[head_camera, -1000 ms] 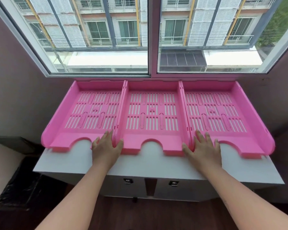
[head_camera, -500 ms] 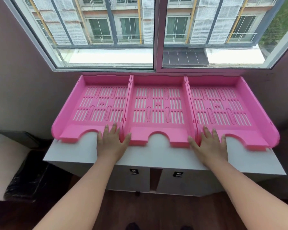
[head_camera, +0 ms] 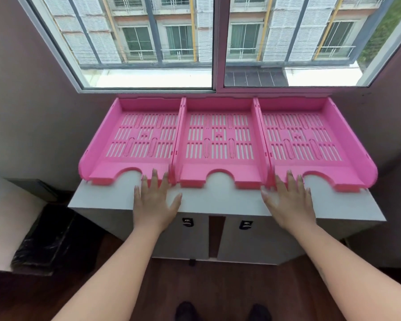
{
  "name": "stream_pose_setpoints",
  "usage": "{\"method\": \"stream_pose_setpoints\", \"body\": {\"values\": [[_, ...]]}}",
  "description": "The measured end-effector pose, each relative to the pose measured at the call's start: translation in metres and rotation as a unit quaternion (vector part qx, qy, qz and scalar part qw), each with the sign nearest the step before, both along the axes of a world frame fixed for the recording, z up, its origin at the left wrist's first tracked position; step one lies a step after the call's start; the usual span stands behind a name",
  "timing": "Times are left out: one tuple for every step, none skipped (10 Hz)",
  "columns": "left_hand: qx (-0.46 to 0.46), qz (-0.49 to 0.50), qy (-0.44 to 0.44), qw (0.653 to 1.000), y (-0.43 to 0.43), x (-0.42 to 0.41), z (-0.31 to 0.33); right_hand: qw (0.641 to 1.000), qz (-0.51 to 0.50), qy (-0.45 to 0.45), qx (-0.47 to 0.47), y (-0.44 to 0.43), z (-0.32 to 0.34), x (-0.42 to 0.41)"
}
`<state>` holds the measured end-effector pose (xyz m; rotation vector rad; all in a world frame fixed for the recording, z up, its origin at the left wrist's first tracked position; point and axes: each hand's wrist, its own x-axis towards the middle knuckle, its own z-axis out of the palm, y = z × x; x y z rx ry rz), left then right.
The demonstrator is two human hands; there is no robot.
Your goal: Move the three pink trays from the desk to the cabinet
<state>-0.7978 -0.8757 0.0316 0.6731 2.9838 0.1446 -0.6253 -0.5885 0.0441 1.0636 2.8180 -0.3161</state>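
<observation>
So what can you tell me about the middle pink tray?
The middle tray looks like glossy pink plastic: a flat floor cut with rows of slots, low walls at the back and sides, an open front with a half-round notch. It lies flat and empty on the white cabinet top under the window, its side walls hard against the two other trays. Neither hand holds it; both lie open at its front corners.

Three pink trays (head_camera: 220,137): moulded plastic, smooth, slight satin sheen, slotted bases. Cabinet worktop (head_camera: 218,200): white laminate look, matt, smooth, nothing fancy. Cabinet doors (head_camera: 252,242) same white finish; small pulls (head_camera: 245,224) dark, maybe metal, too small to tell. Floor (head_camera: 218,286): dark wood-look boards, low sheen. Window frame (head_camera: 218,42): pale painted metal or plastic, smooth; glass clear and glossy. Bin liner (head_camera: 44,239) off worktop's left edge: black plastic, crinkly, shiny.
</observation>
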Motion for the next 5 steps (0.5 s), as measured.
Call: {"method": "stream_pose_setpoints", "body": {"values": [[0.008, 0.026, -0.007, 1.0, -0.01, 0.017, -0.007, 1.0, 0.003, 0.026, -0.003, -0.012, -0.005, 0.015], [0.006, 0.047, -0.011, 0.999, -0.017, 0.024, -0.01, 0.999, -0.001, 0.04, -0.006, -0.022, -0.01, 0.025], [0.004, 0.047, -0.009, 0.999, -0.017, 0.021, -0.009, 0.998, -0.012, 0.057, -0.011, -0.028, -0.013, 0.029], [0.003, 0.048, -0.005, 0.999, -0.016, 0.022, -0.009, 0.998, -0.019, 0.062, -0.006, -0.03, -0.013, 0.029], [-0.001, 0.051, -0.001, 0.999, -0.016, 0.023, -0.011, 0.998, -0.016, 0.055, -0.006, -0.029, -0.015, 0.03]]}}
